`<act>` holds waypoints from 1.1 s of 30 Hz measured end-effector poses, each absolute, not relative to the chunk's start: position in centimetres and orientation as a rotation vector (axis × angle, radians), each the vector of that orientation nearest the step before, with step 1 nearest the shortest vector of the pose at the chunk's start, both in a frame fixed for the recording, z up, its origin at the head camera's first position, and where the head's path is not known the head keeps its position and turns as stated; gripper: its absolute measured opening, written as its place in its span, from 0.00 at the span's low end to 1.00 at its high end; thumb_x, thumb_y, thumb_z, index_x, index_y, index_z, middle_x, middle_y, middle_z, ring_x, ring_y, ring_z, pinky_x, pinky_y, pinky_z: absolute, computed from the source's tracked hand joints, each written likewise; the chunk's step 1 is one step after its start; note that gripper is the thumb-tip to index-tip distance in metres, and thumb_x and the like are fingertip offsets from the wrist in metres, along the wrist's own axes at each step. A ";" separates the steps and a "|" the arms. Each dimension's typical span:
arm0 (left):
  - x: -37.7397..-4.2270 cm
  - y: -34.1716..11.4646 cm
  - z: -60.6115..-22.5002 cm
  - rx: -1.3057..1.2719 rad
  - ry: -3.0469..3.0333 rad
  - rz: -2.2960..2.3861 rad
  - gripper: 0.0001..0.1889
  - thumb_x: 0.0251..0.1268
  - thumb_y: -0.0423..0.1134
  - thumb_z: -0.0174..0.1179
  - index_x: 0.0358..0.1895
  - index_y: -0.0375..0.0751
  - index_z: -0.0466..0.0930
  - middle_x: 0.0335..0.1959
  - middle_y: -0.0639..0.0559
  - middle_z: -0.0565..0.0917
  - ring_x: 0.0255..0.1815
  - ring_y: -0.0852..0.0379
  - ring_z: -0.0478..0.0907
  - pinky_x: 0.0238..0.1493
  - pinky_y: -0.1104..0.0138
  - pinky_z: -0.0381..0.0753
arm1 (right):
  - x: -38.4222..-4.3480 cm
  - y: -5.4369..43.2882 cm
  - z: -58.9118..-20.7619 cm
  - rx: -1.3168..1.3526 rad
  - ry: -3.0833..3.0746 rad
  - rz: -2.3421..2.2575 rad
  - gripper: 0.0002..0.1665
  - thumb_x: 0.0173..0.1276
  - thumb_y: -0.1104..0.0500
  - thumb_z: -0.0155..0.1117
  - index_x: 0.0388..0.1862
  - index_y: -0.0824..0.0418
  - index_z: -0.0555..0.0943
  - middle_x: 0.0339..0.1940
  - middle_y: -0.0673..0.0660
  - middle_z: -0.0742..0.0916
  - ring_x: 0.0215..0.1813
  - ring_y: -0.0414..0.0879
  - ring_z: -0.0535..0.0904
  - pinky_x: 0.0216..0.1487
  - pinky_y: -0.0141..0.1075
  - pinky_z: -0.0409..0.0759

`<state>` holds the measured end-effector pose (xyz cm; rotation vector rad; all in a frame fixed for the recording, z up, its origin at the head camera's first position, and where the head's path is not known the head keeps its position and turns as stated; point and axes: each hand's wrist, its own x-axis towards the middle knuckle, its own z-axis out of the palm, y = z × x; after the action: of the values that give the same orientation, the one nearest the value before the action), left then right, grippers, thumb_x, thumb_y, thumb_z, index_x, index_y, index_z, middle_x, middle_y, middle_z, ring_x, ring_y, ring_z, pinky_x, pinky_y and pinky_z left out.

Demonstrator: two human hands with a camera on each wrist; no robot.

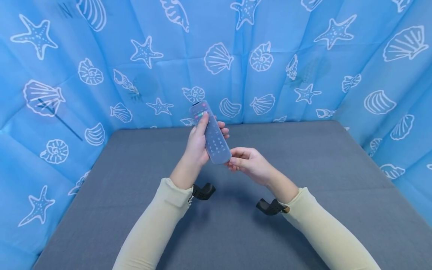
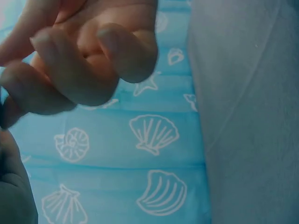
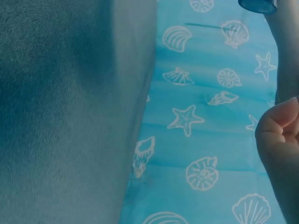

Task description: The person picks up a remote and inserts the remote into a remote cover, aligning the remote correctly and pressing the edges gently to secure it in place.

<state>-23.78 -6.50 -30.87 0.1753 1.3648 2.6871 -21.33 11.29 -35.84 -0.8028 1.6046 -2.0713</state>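
Observation:
A remote control point(image 1: 216, 140) in a pale, translucent blue-grey cover is held tilted above the table, its small buttons in pink, green and white. The left hand point(image 1: 197, 144) grips it along its length, thumb on the button face near the top and fingers behind. At the bottom corner, the right hand point(image 1: 251, 163) pinches it between thumb and forefinger. Curled fingers of the right hand point(image 2: 93, 60) fill the upper left of the left wrist view, with the left hand point(image 2: 14, 186) at its lower left edge. The right wrist view catches the right hand point(image 3: 280, 149) at its right edge.
Below the hands lies a grey cloth-covered table point(image 1: 135, 210). A blue curtain point(image 1: 189, 48) with white shells and starfish surrounds it at the back and both sides. Black curved wrist mounts point(image 1: 270, 207) stick out from the inner side of each cream sleeve point(image 1: 324, 228).

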 end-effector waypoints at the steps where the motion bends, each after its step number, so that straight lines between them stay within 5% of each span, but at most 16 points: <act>1: -23.8 -6.4 -30.9 0.192 1.413 2.669 0.18 0.78 0.51 0.43 0.50 0.39 0.72 0.32 0.51 0.84 0.32 0.57 0.84 0.44 0.61 0.82 | -21.3 11.3 -35.8 -0.804 1.599 -2.080 0.07 0.67 0.54 0.66 0.43 0.52 0.85 0.35 0.51 0.86 0.36 0.42 0.78 0.43 0.32 0.78; 19: -24.3 -6.0 -30.5 0.351 1.690 2.618 0.30 0.77 0.59 0.31 0.64 0.40 0.65 0.35 0.51 0.80 0.28 0.60 0.82 0.37 0.65 0.81 | -22.2 11.4 -36.6 -0.876 1.494 -2.095 0.05 0.71 0.56 0.62 0.37 0.56 0.81 0.30 0.50 0.82 0.34 0.41 0.76 0.40 0.32 0.77; 33: -24.8 -6.0 -30.8 0.396 1.690 2.633 0.31 0.78 0.59 0.28 0.64 0.39 0.66 0.34 0.51 0.80 0.28 0.59 0.82 0.35 0.65 0.80 | -22.6 11.0 -36.9 -0.748 1.460 -2.089 0.10 0.69 0.53 0.65 0.42 0.57 0.80 0.31 0.52 0.82 0.32 0.42 0.75 0.38 0.32 0.76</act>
<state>-24.79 -6.03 -30.77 0.3958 1.6899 2.6330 -22.61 10.96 -36.89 -0.7482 1.4601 -2.0889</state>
